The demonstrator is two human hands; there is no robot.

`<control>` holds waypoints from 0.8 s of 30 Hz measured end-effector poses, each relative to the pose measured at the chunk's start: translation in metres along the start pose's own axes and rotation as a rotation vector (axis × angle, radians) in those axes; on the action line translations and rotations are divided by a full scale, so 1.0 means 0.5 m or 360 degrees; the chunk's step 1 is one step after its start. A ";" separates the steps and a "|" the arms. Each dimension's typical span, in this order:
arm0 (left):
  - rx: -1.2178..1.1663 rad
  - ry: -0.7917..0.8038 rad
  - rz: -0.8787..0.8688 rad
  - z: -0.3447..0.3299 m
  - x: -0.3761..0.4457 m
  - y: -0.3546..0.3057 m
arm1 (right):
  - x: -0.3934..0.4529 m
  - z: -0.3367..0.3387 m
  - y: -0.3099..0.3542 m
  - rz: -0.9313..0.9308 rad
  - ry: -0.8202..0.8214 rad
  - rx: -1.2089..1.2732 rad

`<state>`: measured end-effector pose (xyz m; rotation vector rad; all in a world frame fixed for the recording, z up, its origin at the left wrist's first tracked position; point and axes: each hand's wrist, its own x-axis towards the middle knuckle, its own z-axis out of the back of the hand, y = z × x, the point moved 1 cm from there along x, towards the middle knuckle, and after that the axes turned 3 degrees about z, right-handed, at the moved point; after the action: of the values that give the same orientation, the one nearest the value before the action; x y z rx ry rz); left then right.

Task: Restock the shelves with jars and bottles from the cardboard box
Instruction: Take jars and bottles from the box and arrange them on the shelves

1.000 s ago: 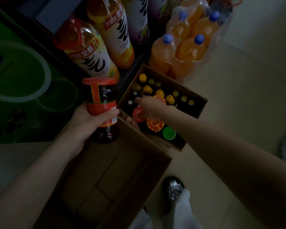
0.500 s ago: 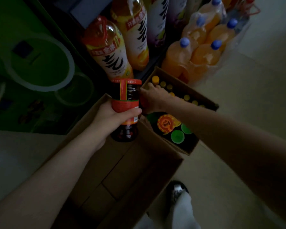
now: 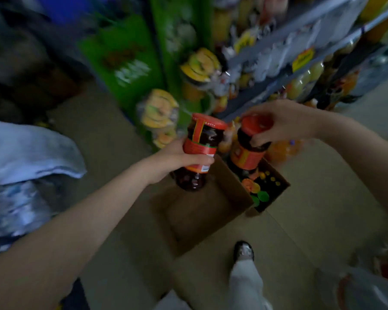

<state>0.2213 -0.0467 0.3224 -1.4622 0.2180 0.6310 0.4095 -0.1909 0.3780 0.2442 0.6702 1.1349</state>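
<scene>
My left hand [image 3: 177, 158] grips a dark jar [image 3: 197, 151] with a red lid and orange label around its middle, held above an empty cardboard box [image 3: 202, 211]. My right hand [image 3: 280, 124] holds a second red-lidded jar [image 3: 249, 146] by its lid, lifted above the smaller cardboard box [image 3: 276, 189] that still holds several jars and bottles with coloured caps. The two jars hang side by side, close together. The shelves [image 3: 278, 63] with bottles rise blurred at the upper right.
A green display stand [image 3: 130, 63] stands ahead, with yellow-lidded packs [image 3: 159, 113] at its foot. Blue-white bundles [image 3: 25, 157] lie on the left floor. My shoe [image 3: 243, 251] is below the boxes. A plastic bag [image 3: 365, 287] sits at the lower right.
My right hand has pulled a second red-lidded jar out of the small box and raised it. The view has swung up from the floor toward the shelves; the left hand kept its jar.
</scene>
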 end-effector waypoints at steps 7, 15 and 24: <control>-0.0310 -0.0405 -0.0303 0.343 -0.466 -0.106 | 0.015 0.064 0.571 0.0711 0.0054 0.0169; -0.0892 -0.1087 -0.0606 0.703 -0.694 -0.124 | 0.191 0.131 0.994 0.1199 -0.0107 0.0702; -0.0864 -0.1577 -0.0762 1.205 -0.747 -0.180 | 0.645 0.203 1.436 0.1404 -0.0348 0.1122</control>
<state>-0.1799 0.4371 0.6625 -1.4519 -1.1128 0.9745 0.0114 0.4150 0.7004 1.3460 0.7667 1.6278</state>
